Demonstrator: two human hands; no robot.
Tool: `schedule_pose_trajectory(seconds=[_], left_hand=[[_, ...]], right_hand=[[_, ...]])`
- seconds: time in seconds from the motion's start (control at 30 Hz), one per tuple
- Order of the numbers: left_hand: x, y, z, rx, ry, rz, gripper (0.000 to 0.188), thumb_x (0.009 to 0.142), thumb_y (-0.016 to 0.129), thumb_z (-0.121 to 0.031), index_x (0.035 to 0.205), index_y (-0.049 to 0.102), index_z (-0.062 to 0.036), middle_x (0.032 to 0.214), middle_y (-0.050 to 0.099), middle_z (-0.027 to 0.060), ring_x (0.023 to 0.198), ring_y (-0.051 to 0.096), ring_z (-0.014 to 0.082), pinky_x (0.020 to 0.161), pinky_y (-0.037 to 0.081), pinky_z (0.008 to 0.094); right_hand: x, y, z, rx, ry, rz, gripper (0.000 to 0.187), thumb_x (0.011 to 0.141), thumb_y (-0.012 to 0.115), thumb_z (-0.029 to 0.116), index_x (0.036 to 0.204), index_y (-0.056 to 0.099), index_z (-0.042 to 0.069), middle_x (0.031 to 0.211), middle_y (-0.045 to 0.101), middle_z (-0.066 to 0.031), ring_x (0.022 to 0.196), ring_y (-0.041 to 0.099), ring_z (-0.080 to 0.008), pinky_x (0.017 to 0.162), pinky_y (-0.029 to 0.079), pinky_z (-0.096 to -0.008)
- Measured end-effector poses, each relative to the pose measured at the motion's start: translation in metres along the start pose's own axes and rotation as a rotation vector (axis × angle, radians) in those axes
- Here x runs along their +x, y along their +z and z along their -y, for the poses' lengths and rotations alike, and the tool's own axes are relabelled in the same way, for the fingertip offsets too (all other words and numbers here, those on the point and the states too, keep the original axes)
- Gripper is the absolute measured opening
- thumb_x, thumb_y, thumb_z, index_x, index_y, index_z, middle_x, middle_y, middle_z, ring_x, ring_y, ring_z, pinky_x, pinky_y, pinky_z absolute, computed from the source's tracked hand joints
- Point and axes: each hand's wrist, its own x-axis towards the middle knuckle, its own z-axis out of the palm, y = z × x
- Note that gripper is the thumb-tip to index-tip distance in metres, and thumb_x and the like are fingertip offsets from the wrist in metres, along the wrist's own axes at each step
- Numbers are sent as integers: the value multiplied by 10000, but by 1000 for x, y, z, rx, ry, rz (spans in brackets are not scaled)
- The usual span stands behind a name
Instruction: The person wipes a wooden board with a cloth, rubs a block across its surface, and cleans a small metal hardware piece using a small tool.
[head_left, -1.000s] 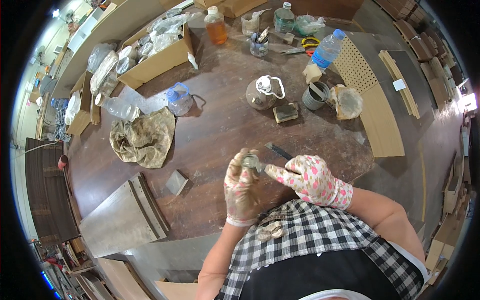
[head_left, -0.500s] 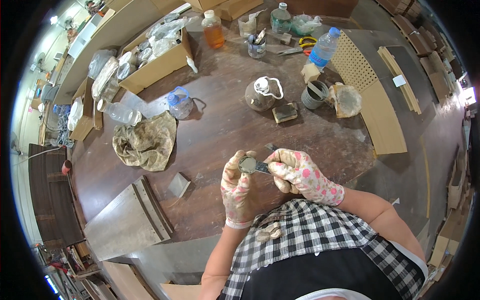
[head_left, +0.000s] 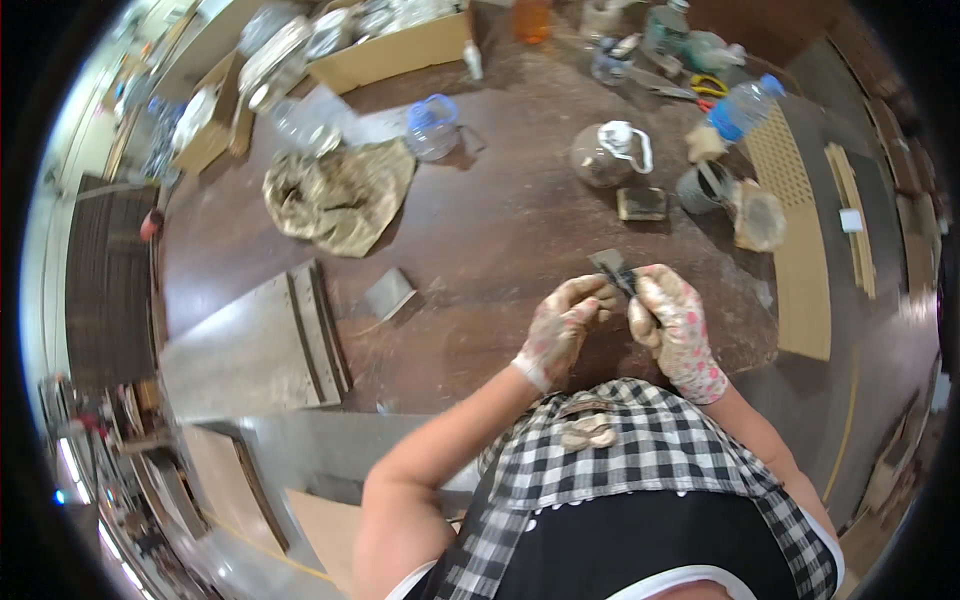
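Note:
My right hand point(head_left: 682, 325), in a white glove with pink flowers, pinches a small scraper point(head_left: 606, 262) with a flat grey blade and a dark part beside the fingers. The blade points up and to the left, over the near right of the table. Close to it, my left hand point(head_left: 560, 328), in a stained glove, has its fingers curled together. What those fingers hold, if anything, is hidden. A dark block with a pale edge point(head_left: 642, 204) lies beyond the hands, beside a clear jug with a white handle point(head_left: 600, 158).
On the brown table point(head_left: 490, 250) lie a crumpled cloth point(head_left: 340, 200), a grey metal wedge point(head_left: 390, 293) and large metal plates point(head_left: 245, 345). A grey cup point(head_left: 703, 188), a water bottle point(head_left: 742, 108) and scissors point(head_left: 708, 88) stand or lie right. Behind is a cardboard box point(head_left: 395, 55).
The view has shifted, and both hands appear farther right. The round grey patch at my left fingers no longer shows. The scraper's blade now points up and left.

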Motion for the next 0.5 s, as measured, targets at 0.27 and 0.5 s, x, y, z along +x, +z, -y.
schedule_pose_trajectory(seconds=[0.27, 0.5], left_hand=[[-9, -13, -7, 198, 22, -11, 263, 927, 494, -73, 1173, 538, 9, 1062, 605, 69, 948, 575, 118, 829, 473, 263], [-111, -127, -81, 978, 907, -1005, 219, 869, 532, 40, 1061, 597, -43, 1048, 575, 75, 968, 587, 188, 879, 496, 303]], right_hand=[[13, 2, -7, -47, -66, -45, 174, 961, 458, 168, 1018, 545, 29, 613, 512, 23, 412, 346, -8, 373, 268, -150], [21, 17, -11, -105, -10, 26, 161, 962, 465, 166, 1011, 532, 27, 612, 520, 14, 432, 363, -12, 385, 282, -156]])
